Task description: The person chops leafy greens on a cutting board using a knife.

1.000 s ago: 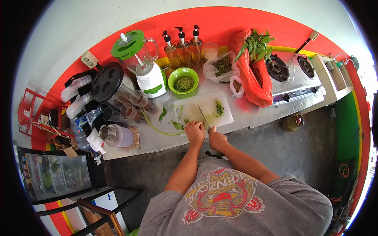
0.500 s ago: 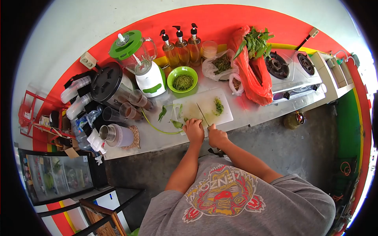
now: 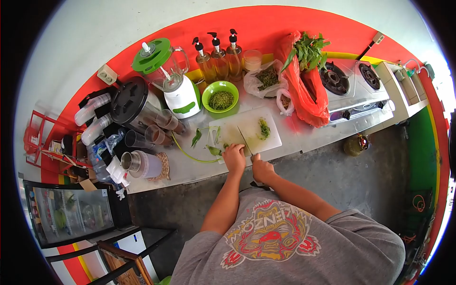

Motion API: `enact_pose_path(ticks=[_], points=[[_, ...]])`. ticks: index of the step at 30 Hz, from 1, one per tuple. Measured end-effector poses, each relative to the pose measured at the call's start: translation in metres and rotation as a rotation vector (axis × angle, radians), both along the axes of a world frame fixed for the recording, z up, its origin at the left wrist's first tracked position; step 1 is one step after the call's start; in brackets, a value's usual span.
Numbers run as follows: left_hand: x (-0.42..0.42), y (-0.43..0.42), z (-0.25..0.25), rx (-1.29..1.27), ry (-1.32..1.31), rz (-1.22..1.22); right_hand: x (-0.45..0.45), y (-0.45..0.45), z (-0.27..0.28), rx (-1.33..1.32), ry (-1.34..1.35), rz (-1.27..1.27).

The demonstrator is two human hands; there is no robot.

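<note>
My right hand (image 3: 262, 169) is closed around the handle of a knife (image 3: 244, 138), whose blade lies across the white cutting board (image 3: 273, 141). To the left of the blade, my left hand (image 3: 234, 158) presses curled fingers on green leaves (image 3: 226, 145) at the board's near edge; most of what it holds is hidden. Chopped greens (image 3: 264, 128) form a small pile on the board, right of the knife. A loose leaf (image 3: 214, 150) and a long green stem (image 3: 190, 156) lie left of my left hand. Behind the board stands a green bowl (image 3: 209, 99) of finely chopped greens.
A blender (image 3: 183, 99) and three pump bottles (image 3: 220, 61) stand along the wall. Cups (image 3: 156, 135) and a jug (image 3: 145, 164) crowd the left. A red plastic bag (image 3: 311, 99) with leafy stalks and a gas stove (image 3: 354, 95) are on the right.
My right hand and the knife handle have shifted very slightly toward me. My left hand stays almost in place on the leaves.
</note>
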State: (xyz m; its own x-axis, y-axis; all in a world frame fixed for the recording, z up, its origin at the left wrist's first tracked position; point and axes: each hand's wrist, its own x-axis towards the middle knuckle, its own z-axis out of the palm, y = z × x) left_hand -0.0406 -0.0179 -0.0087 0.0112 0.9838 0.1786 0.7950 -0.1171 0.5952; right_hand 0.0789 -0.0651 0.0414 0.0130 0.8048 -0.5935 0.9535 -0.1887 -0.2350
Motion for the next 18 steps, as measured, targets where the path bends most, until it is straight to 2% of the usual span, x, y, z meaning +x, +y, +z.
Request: enact_pose_path(ticks=[6,11,15,18], points=[[0.001,0.000,-0.001,-0.018,0.013,0.027,0.004,0.006,0.013,-0.036,-0.003,0.025],[-0.001,0.000,0.002,-0.043,-0.003,0.012,0.007,0.002,-0.007,-0.037,-0.007,0.070],[0.000,0.001,-0.005,-0.026,0.004,0.026,0.006,0.011,0.021,-0.061,0.026,0.035],[-0.002,0.002,-0.006,-0.032,0.006,0.014,0.000,-0.001,0.013,-0.044,0.032,0.011]])
